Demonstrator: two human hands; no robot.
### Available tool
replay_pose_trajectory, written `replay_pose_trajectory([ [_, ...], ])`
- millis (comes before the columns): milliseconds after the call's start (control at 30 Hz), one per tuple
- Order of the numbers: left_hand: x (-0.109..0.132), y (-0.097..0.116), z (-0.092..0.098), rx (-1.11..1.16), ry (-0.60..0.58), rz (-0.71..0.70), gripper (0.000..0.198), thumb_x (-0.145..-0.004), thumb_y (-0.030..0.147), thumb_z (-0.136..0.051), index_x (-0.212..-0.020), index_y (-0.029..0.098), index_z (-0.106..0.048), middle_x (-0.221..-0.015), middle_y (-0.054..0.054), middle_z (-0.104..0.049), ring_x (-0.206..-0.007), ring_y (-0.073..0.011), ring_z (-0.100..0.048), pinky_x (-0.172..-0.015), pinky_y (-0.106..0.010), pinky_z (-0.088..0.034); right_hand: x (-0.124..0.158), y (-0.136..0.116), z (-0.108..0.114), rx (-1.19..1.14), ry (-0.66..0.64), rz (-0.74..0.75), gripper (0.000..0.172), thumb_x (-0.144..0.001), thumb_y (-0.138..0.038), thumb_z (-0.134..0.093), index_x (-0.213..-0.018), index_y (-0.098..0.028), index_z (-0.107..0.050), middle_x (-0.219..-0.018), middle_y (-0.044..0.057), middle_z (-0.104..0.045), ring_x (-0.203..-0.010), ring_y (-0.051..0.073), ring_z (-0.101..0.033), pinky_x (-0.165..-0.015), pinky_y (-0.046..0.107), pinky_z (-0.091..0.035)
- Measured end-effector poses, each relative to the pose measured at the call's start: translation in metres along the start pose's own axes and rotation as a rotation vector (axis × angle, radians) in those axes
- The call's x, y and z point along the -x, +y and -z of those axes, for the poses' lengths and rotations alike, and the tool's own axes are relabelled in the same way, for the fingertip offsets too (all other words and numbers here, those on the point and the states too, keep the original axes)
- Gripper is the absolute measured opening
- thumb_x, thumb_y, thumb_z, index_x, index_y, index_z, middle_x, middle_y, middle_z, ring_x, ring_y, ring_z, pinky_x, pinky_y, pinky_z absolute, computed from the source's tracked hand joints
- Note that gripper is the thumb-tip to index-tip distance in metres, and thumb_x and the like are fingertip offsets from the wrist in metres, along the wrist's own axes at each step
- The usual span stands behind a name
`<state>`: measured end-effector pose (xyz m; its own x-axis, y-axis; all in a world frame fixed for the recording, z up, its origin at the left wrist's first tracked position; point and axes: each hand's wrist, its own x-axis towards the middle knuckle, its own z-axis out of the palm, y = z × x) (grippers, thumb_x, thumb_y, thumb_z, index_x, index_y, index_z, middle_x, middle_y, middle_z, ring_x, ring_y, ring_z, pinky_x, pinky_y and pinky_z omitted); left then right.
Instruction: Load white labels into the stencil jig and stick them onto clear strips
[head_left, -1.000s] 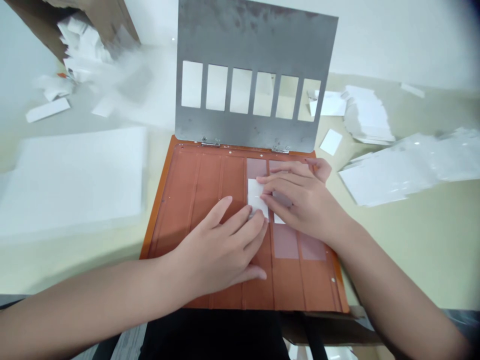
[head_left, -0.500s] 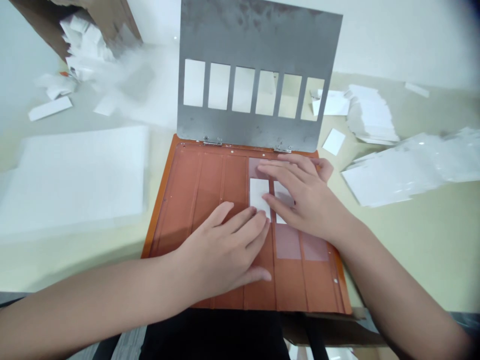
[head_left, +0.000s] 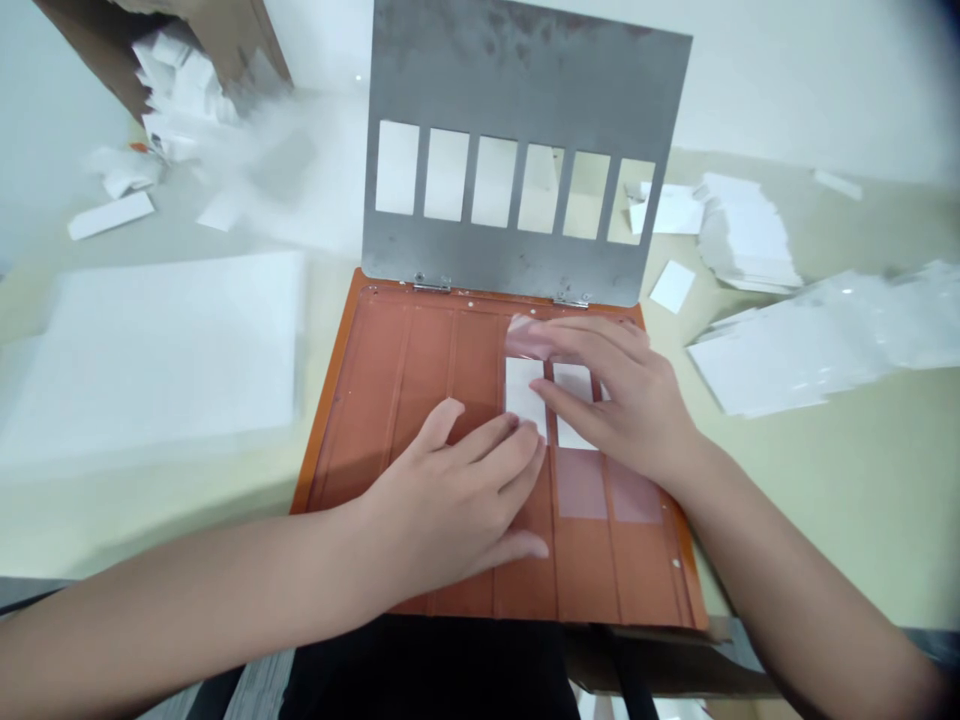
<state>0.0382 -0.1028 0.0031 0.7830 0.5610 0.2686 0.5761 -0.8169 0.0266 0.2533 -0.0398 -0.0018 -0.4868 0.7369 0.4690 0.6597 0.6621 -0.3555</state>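
An orange grooved base plate (head_left: 390, 380) lies in front of me, with its grey metal lid (head_left: 525, 80) hinged upright behind it; the lid has several rectangular windows. My left hand (head_left: 457, 490) lies flat on the plate, fingers stretched out, fingertips on a white card (head_left: 523, 390) in one channel. My right hand (head_left: 615, 390) rests flat over the neighbouring white card (head_left: 574, 385), its fingers reaching left across a clear film strip (head_left: 525, 338) at the channel's top end. More clear film (head_left: 581, 485) lies lower in the right channels.
A thick white sheet stack (head_left: 150, 350) sits left of the plate. Clear sleeves and white cards (head_left: 817, 335) are heaped at the right, with a card pile (head_left: 742, 235) behind. A cardboard box (head_left: 180, 50) spills white slips at the back left. The table edge is near me.
My right hand slid slightly right and its fingers spread, so more of both white cards shows. The film at the channel's top now looks lifted. My left hand barely moved.
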Motion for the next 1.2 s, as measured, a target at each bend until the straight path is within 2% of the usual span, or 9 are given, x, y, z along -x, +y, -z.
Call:
replay_pose_trajectory([
  [67,0.000,0.000,0.000,0.001,0.009,0.002,0.056,-0.104,0.053,-0.036,-0.129,0.008,-0.060,-0.129,-0.007,-0.067,-0.120,-0.0222,-0.057,-0.097,-0.045,-0.037,-0.001,0.001,-0.001,-0.025,0.058,0.007,0.036,-0.092,-0.021,-0.060,-0.127,-0.026,-0.058,-0.127,0.009,-0.067,-0.110,0.025,-0.068,-0.092,0.043,-0.051],
  [167,-0.001,0.000,0.001,0.001,0.008,0.006,0.056,-0.104,0.053,-0.037,-0.128,0.008,-0.061,-0.128,-0.007,-0.067,-0.120,-0.0217,-0.057,-0.096,-0.044,-0.038,-0.001,0.002,-0.002,-0.044,0.078,0.043,0.019,-0.093,-0.020,-0.059,-0.111,-0.025,-0.065,-0.120,0.008,-0.069,-0.103,0.022,-0.069,-0.088,0.039,-0.054],
  [233,-0.001,0.000,0.001,-0.005,-0.002,0.007,0.057,-0.103,0.054,-0.039,-0.128,0.008,-0.061,-0.129,-0.007,-0.067,-0.120,-0.0216,-0.057,-0.095,-0.044,-0.039,0.001,0.001,-0.001,-0.046,0.054,0.083,0.010,-0.093,-0.018,-0.060,-0.096,-0.025,-0.067,-0.109,0.005,-0.073,-0.098,0.020,-0.070,-0.092,0.039,-0.051],
  [300,0.000,0.000,0.001,-0.015,-0.010,0.007,0.058,-0.102,0.056,-0.040,-0.129,0.008,-0.060,-0.131,-0.007,-0.066,-0.120,-0.0215,-0.056,-0.095,-0.044,-0.040,0.003,-0.001,0.000,-0.034,0.018,0.102,0.010,-0.094,-0.018,-0.061,-0.090,-0.024,-0.067,-0.101,0.003,-0.075,-0.091,0.018,-0.071,-0.099,0.042,-0.045],
  [400,0.000,0.000,0.002,-0.028,-0.007,0.007,0.059,-0.100,0.057,-0.043,-0.129,0.009,-0.060,-0.132,-0.006,-0.065,-0.120,-0.0212,-0.056,-0.094,-0.043,-0.041,0.005,-0.005,0.001,0.007,-0.023,0.102,0.011,-0.095,-0.018,-0.060,-0.090,-0.023,-0.068,-0.096,0.001,-0.076,-0.089,0.018,-0.072,-0.102,0.044,-0.036],
  [500,0.001,0.000,0.002,-0.036,-0.005,0.005,0.060,-0.099,0.058,-0.045,-0.129,0.009,-0.060,-0.132,-0.006,-0.065,-0.120,-0.0214,-0.056,-0.094,-0.043,-0.041,0.007,-0.007,0.001,0.036,-0.045,0.105,0.012,-0.096,-0.017,-0.058,-0.091,-0.022,-0.068,-0.096,0.000,-0.077,-0.092,0.019,-0.072,-0.099,0.043,-0.033],
  [767,0.001,0.002,0.000,-0.045,-0.002,0.018,0.059,-0.100,0.058,-0.041,-0.131,0.010,-0.059,-0.134,-0.005,-0.064,-0.122,-0.0204,-0.054,-0.094,-0.045,-0.041,0.008,-0.008,0.004,0.063,-0.101,0.109,0.013,-0.096,-0.012,-0.058,-0.096,-0.020,-0.067,-0.101,0.001,-0.077,-0.096,0.019,-0.072,-0.096,0.042,-0.031],
  [900,0.000,0.002,0.000,-0.043,-0.004,0.027,0.058,-0.102,0.056,-0.039,-0.132,0.011,-0.060,-0.135,-0.005,-0.064,-0.122,-0.0199,-0.054,-0.095,-0.043,-0.040,0.009,-0.008,0.004,0.065,-0.109,0.120,0.014,-0.096,-0.012,-0.057,-0.096,-0.020,-0.068,-0.102,0.001,-0.077,-0.097,0.019,-0.072,-0.093,0.040,-0.035],
  [1200,0.001,0.002,0.001,-0.048,-0.002,0.020,0.061,-0.098,0.060,-0.045,-0.131,0.011,-0.060,-0.134,-0.004,-0.064,-0.121,-0.0201,-0.054,-0.094,-0.043,-0.042,0.008,-0.008,0.005,0.074,-0.129,0.111,0.014,-0.096,-0.011,-0.057,-0.097,-0.020,-0.068,-0.103,0.000,-0.077,-0.099,0.019,-0.072,-0.091,0.040,-0.035],
])
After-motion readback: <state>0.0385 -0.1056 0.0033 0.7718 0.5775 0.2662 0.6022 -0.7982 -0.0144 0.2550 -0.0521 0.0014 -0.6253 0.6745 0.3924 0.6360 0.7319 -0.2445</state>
